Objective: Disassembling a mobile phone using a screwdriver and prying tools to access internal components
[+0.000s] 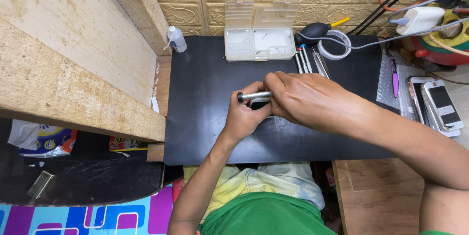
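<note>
I see the screwdriver (254, 96) lying nearly level above the black mat (205, 132) on the bench, its long axis running left to right, the dark capped end poking out to the left past my left hand (244, 115). My right hand (305, 101) comes in from the right and covers the other end of the tool, so its tip is hidden from me. The left fingers (250, 90) are wrapped under and around the silver shaft; the right fingers (274, 83) are closed over the same shaft from above, the two hands touching. Both are equally near; the tool sits between them. Some small dark thing may lie beneath the hands, but I cannot tell. Spare screwdrivers (304, 60) and tweezers (320, 64) lie well beyond, near the clear parts box (259, 37).
</note>
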